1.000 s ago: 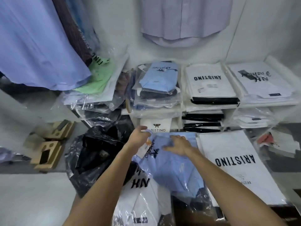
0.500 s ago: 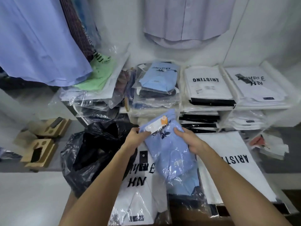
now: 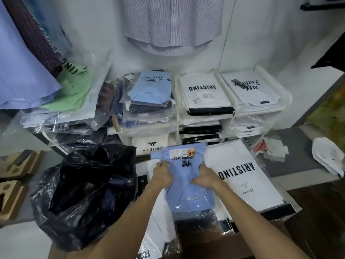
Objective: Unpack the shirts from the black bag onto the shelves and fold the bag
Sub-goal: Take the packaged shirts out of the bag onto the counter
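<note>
A light blue shirt in clear plastic (image 3: 183, 176) is held by both hands over a pile of packed shirts low in the middle. My left hand (image 3: 162, 172) grips its left edge and my right hand (image 3: 205, 178) grips its right edge. The black bag (image 3: 84, 195) stands open and crumpled at the left, with dark packed shirts showing inside. White shelves (image 3: 234, 114) behind hold stacks of packed shirts in several compartments.
A large white ARISTINO package (image 3: 240, 172) lies right of the blue shirt. Shirts hang above, a striped one (image 3: 171, 25) in the middle. Cardboard inserts (image 3: 13, 182) lie on the floor at left. Paper scraps (image 3: 270, 149) and a white bag (image 3: 328, 157) lie at right.
Both hands lifted the blue shirt off the pile a moment ago and have now brought it back down, lying flatter and squarer over the pile.
</note>
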`<state>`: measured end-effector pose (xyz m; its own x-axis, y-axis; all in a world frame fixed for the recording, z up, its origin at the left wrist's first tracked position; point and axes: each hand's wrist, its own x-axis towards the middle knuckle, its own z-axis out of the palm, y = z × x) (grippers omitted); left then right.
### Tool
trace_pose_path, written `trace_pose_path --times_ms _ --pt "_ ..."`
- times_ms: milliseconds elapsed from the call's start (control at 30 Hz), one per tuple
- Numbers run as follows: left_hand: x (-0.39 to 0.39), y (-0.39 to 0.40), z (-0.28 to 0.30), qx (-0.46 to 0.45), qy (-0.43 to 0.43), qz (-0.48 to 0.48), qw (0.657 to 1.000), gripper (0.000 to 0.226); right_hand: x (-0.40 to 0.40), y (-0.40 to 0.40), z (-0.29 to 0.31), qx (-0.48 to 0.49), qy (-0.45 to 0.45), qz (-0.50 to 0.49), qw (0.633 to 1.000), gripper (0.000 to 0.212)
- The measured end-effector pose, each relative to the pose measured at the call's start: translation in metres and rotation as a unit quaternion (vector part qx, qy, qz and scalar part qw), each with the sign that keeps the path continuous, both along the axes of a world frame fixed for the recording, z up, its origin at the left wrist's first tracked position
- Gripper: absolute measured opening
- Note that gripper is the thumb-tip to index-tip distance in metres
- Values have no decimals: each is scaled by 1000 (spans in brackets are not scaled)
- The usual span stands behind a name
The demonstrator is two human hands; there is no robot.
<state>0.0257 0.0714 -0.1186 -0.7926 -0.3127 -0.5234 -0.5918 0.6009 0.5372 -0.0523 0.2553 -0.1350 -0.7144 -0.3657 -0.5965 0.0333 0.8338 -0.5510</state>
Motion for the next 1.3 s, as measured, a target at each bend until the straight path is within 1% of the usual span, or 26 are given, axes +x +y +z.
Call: trace_pose_path --times_ms 67,133,167,267,400,467,500,567,633,667,733,800,867,900,933,967,1000,1033,1067,1133,1167,1200,1233,1300 --pt "4 1 3 -21 -5 -28 999 66 3 -11 2 38 32 23 998 61" --pt "7 1 5 -56 -12 -58 997 67 3 -16 2 46 44 30 998 59" --pt "9 -1 5 -80 -23 -73 994 68 3 -17 2 40 42 31 998 62" --pt "16 -6 5 -163 -68 -124 976 70 4 -15 3 12 33 21 999 82" --pt "27 -14 6 -205 -80 -148 964 70 5 -15 3 -5 7 9 1000 99" --pt "30 -18 6 -203 -86 -151 963 73 0 -15 -5 -22 -21 -6 1000 110" --pt "31 -19 6 -198 -90 -154 964 75 2 -16 -5 -24 -32 -11 999 112" --pt "33 -21 2 -183 -91 -149 968 81 8 -21 1 -32 -43 -19 998 100" --pt "36 -22 0 -164 -82 -124 975 85 11 -23 4 -30 -57 -29 998 88" --pt "37 -23 -2 -152 -75 -110 979 86 11 -23 4 -24 -60 -34 997 91" --pt "38 -26 -1 -123 -70 -94 985 86 8 -23 5 2 -42 -38 998 110" --pt "36 -32 5 -86 -61 -82 991 83 6 -27 15 61 -5 -19 998 125" --pt "31 -40 18 -48 -34 -65 996 77 8 -36 30 138 51 34 989 135" --pt "29 -46 28 -29 -11 -58 998 72 11 -43 40 174 96 63 978 130" --pt "27 -53 40 -14 18 -46 999 65 14 -53 52 205 150 95 963 118" --pt "26 -60 54 -4 46 -28 999 57 18 -65 67 214 214 127 945 100" --pt "27 -70 70 -1 72 -8 997 47 19 -78 76 194 266 158 931 80" --pt "30 -80 87 -9 99 8 995 39 21 -94 85 138 293 181 929 65" --pt "34 -92 102 -25 124 24 992 31 24 -111 93 55 288 201 935 53" --pt "48 -117 126 -52 164 62 983 21 38 -148 112 -112 227 223 941 35" --pt "58 -132 133 -57 173 84 980 20 47 -167 120 -156 194 239 939 32" --pt "68 -146 135 -63 173 106 977 21 57 -186 123 -176 166 262 934 33" --pt "80 -159 136 -69 164 123 976 23 67 -204 124 -173 135 288 932 36" --pt "104 -179 129 -76 131 146 978 28 84 -238 113 -113 77 335 932 36"
